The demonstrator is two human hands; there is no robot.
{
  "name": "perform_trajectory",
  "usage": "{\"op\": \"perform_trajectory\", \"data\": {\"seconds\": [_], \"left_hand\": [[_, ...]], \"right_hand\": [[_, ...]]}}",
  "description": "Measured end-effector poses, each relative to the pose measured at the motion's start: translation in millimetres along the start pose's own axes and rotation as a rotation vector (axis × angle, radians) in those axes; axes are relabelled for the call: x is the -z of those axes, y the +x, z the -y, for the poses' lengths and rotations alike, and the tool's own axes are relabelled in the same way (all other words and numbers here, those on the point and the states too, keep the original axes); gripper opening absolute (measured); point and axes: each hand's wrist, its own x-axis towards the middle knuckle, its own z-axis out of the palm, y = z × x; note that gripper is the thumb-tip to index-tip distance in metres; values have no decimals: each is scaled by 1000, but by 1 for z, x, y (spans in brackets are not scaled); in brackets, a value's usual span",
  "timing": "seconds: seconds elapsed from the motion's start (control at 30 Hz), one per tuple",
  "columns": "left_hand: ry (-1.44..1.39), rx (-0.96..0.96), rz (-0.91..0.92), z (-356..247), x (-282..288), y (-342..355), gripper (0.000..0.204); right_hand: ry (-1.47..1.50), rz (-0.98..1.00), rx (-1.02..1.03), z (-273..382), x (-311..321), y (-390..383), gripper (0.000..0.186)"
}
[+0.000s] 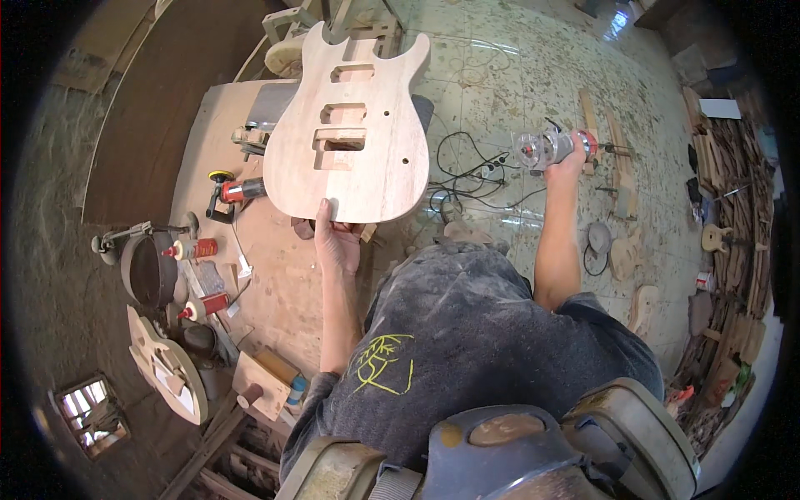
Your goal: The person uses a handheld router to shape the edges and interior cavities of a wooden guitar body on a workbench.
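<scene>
A pale wooden electric guitar body (379, 182) is tilted up in front of me, with its horns pointing away. Several rectangular cavities run down its middle, and two small holes show on its right side. My left hand (337, 247) grips its near edge, thumb on the top face and fingers underneath. Out to the right, above the floor, my right hand (570, 157) is wrapped round a handheld trim router (533, 150) with a clear base and a red-and-grey body. The router is well apart from the guitar body.
On the dusty workbench (279, 258) at left lie a red power tool with a yellow pad (242, 191) and red-capped bottles (195, 249). Another guitar body (167, 371) is at lower left. Black cables (458, 171) tangle across the tiled floor; wood pieces (733, 175) are piled at right.
</scene>
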Motion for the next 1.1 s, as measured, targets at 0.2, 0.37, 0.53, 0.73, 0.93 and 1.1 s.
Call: {"op": "perform_trajectory", "data": {"seconds": [0.2,0.37,0.53,0.73,0.93,1.1], "left_hand": [[-3,-6,36,5,10,6,36],[72,-36,-28,-1,4,3,40],[124,-59,-34,-3,-3,-2,51],[52,-89,-56,-4,18,17,59],[71,-138,-142,1,13,20,57],[-72,-163,-162,9,-27,-5,53]], "right_hand": [[-15,-47,12,1,-3,7,32],[-27,-59,20,2,-10,6,33],[-49,-35,29,4,-11,5,35],[-24,-11,20,7,-1,18,32],[-29,45,-13,10,8,30,33],[-62,-2,-15,5,-3,21,35]]}}
